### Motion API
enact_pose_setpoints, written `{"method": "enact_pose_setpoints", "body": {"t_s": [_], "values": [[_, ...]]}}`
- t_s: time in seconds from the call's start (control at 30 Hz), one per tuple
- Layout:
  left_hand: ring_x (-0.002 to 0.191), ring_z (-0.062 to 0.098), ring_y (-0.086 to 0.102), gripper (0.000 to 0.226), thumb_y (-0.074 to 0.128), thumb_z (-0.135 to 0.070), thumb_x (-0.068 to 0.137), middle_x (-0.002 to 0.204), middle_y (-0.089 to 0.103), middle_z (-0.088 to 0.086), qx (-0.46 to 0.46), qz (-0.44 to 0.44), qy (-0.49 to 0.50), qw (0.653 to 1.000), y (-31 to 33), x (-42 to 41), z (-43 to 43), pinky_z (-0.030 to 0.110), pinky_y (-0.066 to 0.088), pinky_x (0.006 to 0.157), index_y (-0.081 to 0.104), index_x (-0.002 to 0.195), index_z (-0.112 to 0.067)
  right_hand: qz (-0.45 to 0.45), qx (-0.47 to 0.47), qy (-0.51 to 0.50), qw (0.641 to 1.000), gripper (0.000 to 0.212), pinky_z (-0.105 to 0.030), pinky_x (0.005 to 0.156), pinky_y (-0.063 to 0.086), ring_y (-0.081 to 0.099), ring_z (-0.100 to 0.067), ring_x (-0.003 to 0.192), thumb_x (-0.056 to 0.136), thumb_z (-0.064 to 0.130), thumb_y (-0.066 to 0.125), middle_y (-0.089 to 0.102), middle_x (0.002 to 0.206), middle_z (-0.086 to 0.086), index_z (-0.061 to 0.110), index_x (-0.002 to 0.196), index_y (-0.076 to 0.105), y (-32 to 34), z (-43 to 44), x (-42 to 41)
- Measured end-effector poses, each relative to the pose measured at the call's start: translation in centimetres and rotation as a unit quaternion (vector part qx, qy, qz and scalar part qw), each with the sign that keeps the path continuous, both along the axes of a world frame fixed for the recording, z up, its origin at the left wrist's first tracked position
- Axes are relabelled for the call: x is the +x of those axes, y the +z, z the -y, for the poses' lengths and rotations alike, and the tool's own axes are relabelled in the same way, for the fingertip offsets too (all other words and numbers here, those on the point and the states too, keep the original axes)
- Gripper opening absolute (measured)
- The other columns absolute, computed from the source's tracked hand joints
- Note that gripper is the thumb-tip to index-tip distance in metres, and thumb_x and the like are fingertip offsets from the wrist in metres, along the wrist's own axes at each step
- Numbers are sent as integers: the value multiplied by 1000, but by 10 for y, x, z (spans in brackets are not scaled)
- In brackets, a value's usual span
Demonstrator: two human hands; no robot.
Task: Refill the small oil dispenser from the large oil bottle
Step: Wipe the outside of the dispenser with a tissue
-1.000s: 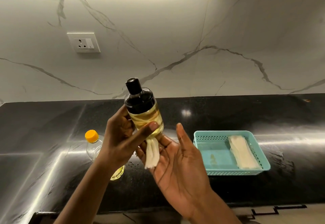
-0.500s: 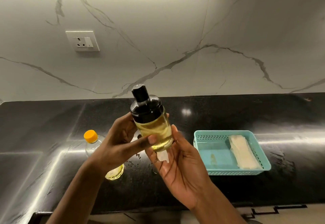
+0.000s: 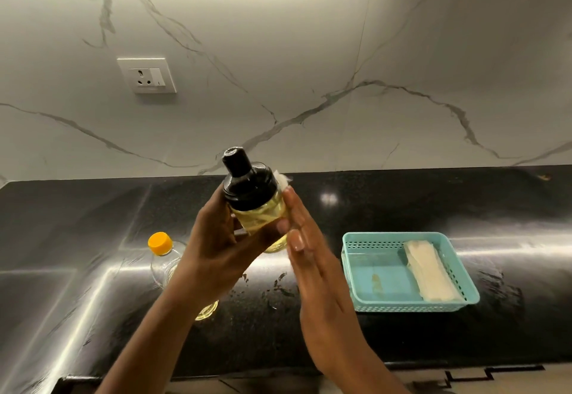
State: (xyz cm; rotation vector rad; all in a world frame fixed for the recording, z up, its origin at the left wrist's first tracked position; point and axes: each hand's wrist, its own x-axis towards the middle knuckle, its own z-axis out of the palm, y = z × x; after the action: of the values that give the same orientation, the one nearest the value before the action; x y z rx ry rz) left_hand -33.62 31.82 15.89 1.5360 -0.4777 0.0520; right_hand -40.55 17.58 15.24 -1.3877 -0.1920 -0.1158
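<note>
— The fingers (image 3: 218, 211) of the left hand (image 3: 216, 248): how were they set?
— Curled behind a small clear dispenser (image 3: 263, 212) with a black cap and yellow oil inside, the thumb crossing its front. They gripped it above the counter, tilted, with the cap leaning to the left.
— And the right hand (image 3: 318, 273)?
— Flat, its fingers (image 3: 297, 217) straight and together, laid against the dispenser's right side. A scrap of white paper (image 3: 283, 178) showed just past those fingertips, behind the cap. Whether the palm pressed on it I could not tell.
— Where was the big bottle?
— The large clear plastic oil bottle (image 3: 164, 265) with an orange cap was on the glossy black counter (image 3: 402, 205), below and left of the left fingers. That wrist hid its middle, and a little yellow oil showed at its base.
— Anything right of the fingers?
— A turquoise perforated plastic basket (image 3: 399, 308), well apart from the right fingers, with a folded cream cloth (image 3: 430, 273) lying along its right side. On the counter beneath both hands lay wet smears (image 3: 278, 282).
— Farther off?
— A white marble wall (image 3: 309, 68) with grey veins stood beyond the fingertips, and a white socket plate (image 3: 147, 75) sat up to their left.
</note>
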Motion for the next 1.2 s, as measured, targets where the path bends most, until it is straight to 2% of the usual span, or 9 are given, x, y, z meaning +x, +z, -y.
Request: {"method": "enact_pose_setpoints", "body": {"t_s": [0.07, 0.13, 0.33, 0.43, 0.6, 0.8, 0.93, 1.07, 1.2], "values": [[122, 32, 73, 72, 86, -44, 85, 133, 73, 10, -2, -2, -36, 999, -1, 0, -2, 48, 61, 99, 57, 144, -16, 29, -48, 9, 998, 65, -30, 123, 25, 18, 12, 155, 95, 79, 40, 22, 165, 41, 67, 156, 22, 3, -3, 1], [120, 28, 74, 68, 86, -44, 86, 132, 73, 7, 5, 5, -53, 999, 1, 0, -2, 41, 63, 96, 57, 143, -20, 44, -72, 14, 996, 74, -33, 123, 21, 13, 14, 155, 91, 86, 33, 16, 167, 41, 63, 160, 15, 6, -3, 9], [121, 35, 72, 65, 91, -44, 80, 130, 72, 12, -7, 30, -17, 999, 1, 3, -6, 50, 62, 97, 63, 136, -26, -69, 12, 4, 998, 49, 3, 95, 38, 39, 26, 136, 97, 68, 41, 43, 146, 49, 64, 146, 36, -3, -5, 19], [122, 32, 73, 63, 92, -23, 82, 131, 73, 11, 1, 17, -25, 1000, -2, 4, -8, 47, 63, 97, 62, 137, -21, -149, 88, -27, 984, 45, -23, 108, 46, 53, -6, 142, 93, 56, 49, 56, 153, 15, 51, 138, 51, -12, -7, 17], [127, 41, 69, 59, 82, 3, 85, 134, 70, 19, -26, -8, -84, 996, -14, 6, -10, 55, 59, 102, 58, 139, -5, -213, 362, 9, 908, 46, -33, 104, 56, 67, -25, 127, 105, 39, 52, 68, 141, -20, 10, 133, 73, -5, 1, 9], [115, 37, 74, 59, 83, -2, 85, 133, 70, 19, 12, -11, -87, 996, -12, 14, -13, 44, 66, 87, 58, 139, -5, -290, 417, 8, 861, 59, -53, 124, 38, 55, -41, 141, 106, 45, 53, 62, 143, -30, -3, 138, 66, -17, 5, 1], [122, 41, 70, 57, 80, -2, 86, 130, 70, 20, 27, -16, -82, 996, -13, 16, -20, 49, 62, 97, 57, 139, -2, -261, 323, -48, 909, 32, -42, 90, 62, 74, -42, 112, 93, 15, 64, 74, 121, -32, -8, 110, 77, -15, 30, -4], [123, 40, 67, 57, 79, 0, 88, 130, 68, 19, 45, -13, -89, 995, -18, 12, -19, 47, 61, 98, 57, 140, -7, -121, 74, -156, 978, 25, -24, 77, 65, 79, -22, 103, 96, 1, 65, 83, 108, -5, 15, 108, 82, 14, 45, 6], [120, 40, 69, 60, 83, -23, 93, 131, 68, 15, 41, -14, -109, 993, -16, 1, -5, 48, 61, 96, 55, 145, -15, 97, -209, -128, 965, 34, -20, 105, 53, 58, 7, 133, 109, 25, 55, 65, 142, 24, 34, 141, 65, 29, 31, 6]]}}
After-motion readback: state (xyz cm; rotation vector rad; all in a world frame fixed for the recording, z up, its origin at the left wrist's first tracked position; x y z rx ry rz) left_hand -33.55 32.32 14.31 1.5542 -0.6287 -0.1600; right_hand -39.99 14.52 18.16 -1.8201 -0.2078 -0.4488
